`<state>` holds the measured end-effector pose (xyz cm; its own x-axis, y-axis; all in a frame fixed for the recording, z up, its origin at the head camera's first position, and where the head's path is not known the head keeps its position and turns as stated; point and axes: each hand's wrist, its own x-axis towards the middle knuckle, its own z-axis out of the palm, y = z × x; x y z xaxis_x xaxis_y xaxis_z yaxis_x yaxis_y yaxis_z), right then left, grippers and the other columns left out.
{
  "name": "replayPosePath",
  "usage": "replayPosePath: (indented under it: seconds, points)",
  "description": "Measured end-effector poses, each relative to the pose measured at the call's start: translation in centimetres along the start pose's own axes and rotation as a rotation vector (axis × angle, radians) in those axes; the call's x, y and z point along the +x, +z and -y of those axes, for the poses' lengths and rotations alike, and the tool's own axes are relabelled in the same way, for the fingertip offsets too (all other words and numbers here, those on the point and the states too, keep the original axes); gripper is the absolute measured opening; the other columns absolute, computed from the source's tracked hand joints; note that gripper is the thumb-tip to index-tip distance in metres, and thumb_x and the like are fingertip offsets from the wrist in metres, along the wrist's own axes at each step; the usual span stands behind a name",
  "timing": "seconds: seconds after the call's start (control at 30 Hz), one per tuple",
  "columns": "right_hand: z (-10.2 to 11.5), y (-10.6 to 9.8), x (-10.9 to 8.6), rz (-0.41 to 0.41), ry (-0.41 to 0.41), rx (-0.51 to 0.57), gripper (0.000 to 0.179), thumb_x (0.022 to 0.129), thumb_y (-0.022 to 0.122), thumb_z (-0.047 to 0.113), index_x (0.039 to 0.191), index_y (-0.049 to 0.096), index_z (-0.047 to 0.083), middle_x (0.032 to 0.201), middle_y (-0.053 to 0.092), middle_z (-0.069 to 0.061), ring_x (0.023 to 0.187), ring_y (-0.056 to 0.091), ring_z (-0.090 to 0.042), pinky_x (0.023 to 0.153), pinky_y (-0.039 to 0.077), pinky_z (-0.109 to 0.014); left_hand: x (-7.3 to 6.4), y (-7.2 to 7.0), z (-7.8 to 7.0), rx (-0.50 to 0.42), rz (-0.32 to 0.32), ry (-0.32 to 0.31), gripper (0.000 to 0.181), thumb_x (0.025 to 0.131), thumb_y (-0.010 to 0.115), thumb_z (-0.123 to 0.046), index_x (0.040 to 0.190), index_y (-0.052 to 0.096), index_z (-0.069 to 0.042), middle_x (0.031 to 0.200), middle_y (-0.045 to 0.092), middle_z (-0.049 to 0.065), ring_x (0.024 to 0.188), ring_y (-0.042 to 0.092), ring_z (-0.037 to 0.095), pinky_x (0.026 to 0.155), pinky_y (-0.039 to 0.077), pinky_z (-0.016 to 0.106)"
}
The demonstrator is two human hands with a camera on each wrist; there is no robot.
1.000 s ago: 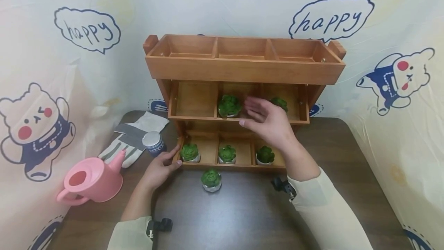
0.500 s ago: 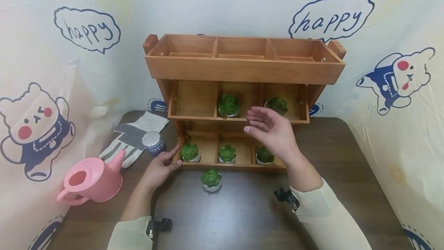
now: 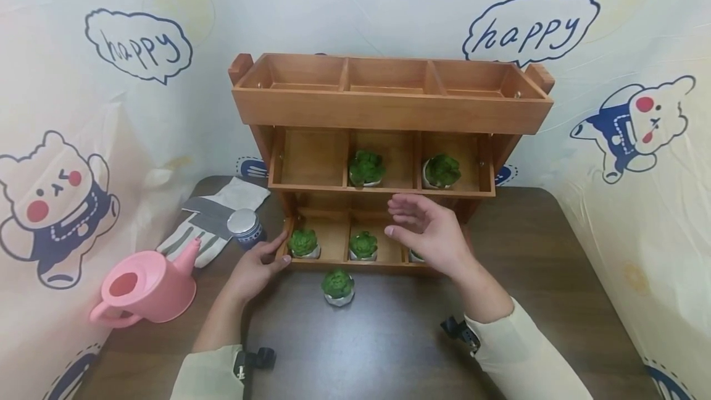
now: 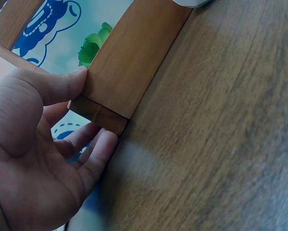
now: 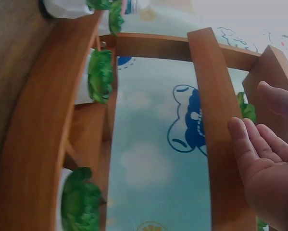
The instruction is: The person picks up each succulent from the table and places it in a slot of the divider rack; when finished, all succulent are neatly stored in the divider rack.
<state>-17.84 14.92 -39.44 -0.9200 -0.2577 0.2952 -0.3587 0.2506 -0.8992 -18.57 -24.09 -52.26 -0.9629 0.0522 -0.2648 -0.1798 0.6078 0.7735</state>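
Observation:
A three-tier wooden shelf (image 3: pixel 389 111) with divided trays stands at the back of the table. My left hand (image 3: pixel 253 276) grips the left end of its bottom tray, thumb at the front corner and fingers round the side, as the left wrist view (image 4: pixel 99 115) shows. In front of the lower tray, my right hand (image 3: pixel 436 236) hovers with nothing in it, partly covering the right bottom succulent (image 3: pixel 415 257). Potted succulents sit in the middle tier's centre (image 3: pixel 366 168) and right (image 3: pixel 442 171) compartments. Two more stand in the bottom tray's left (image 3: pixel 303 244) and middle (image 3: pixel 363 245) compartments.
One potted succulent (image 3: pixel 338 287) stands on the table before the shelf. To the left lie a pink watering can (image 3: pixel 147 289), a blue jar with a silvery lid (image 3: pixel 246 228) and grey-white gloves (image 3: pixel 208 221). A printed cloth hangs behind.
My right hand has drawn back and down from the middle tier, uncovering the right succulent there and hiding part of the one below. My left hand stays put.

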Motion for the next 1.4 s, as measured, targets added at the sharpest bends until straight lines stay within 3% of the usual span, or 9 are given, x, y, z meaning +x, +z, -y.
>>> replayPosePath:
  seconds: [0.3,0.63,0.77,0.97,1.17,1.4]
  points:
    - [-1.9,1.7,-0.9,0.07,0.004,-0.036,0.047,0.085,0.086,0.005,0.128,0.068,0.006,0.121,0.073,-0.008,0.104,0.073,-0.02,0.093,0.059,-0.04,0.0,0.0,0.0,0.003,-0.022,0.0,0.071,0.096,0.072,-0.045,0.159,0.042,-0.033,0.153,0.046,0.021,0.138,0.046,0.045,0.113,0.032,0.068]
    - [-3.6,3.7,-1.9,0.199,0.071,-0.002,0.049,0.087,0.085,0.011,0.131,0.065,0.002,0.125,0.07,-0.021,0.111,0.07,-0.039,0.095,0.058,-0.041,-0.1,0.0,-0.1,0.023,-0.045,0.025,0.068,0.096,0.074,-0.041,0.157,0.047,-0.03,0.143,0.055,0.019,0.127,0.054,0.039,0.107,0.04,0.065]
    - [-3.7,4.4,-2.2,0.234,0.089,-0.044,0.049,0.087,0.085,0.013,0.131,0.065,0.002,0.123,0.071,-0.019,0.109,0.071,-0.035,0.094,0.058,-0.039,-0.2,0.0,-0.1,0.049,-0.057,0.055,0.067,0.096,0.074,-0.039,0.157,0.048,-0.028,0.142,0.056,0.019,0.126,0.055,0.04,0.106,0.041,0.065]
    - [-4.2,5.6,-2.9,0.276,0.099,-0.074,0.05,0.087,0.085,0.013,0.131,0.065,0.001,0.121,0.073,-0.015,0.106,0.073,-0.028,0.093,0.058,-0.038,-0.3,0.0,-0.2,0.041,-0.053,0.033,0.067,0.096,0.073,-0.043,0.156,0.047,-0.031,0.143,0.055,0.018,0.126,0.054,0.04,0.105,0.041,0.065]
    - [-5.2,6.8,-3.5,0.35,0.106,-0.056,0.055,0.088,0.085,0.013,0.135,0.062,-0.003,0.125,0.07,-0.017,0.112,0.07,-0.031,0.098,0.056,-0.039,-0.2,0.1,-0.2,0.031,-0.039,0.017,0.068,0.095,0.073,-0.046,0.156,0.047,-0.033,0.148,0.052,0.019,0.13,0.052,0.041,0.106,0.04,0.067]
    - [-5.5,7.7,-3.7,0.415,0.092,-0.153,0.061,0.084,0.088,0.016,0.137,0.063,0.003,0.134,0.067,-0.01,0.123,0.065,-0.025,0.103,0.052,-0.034,-0.3,0.0,-0.3,0.027,-0.04,0.015,0.068,0.095,0.074,-0.045,0.156,0.047,-0.034,0.149,0.051,0.019,0.129,0.052,0.041,0.106,0.039,0.067]
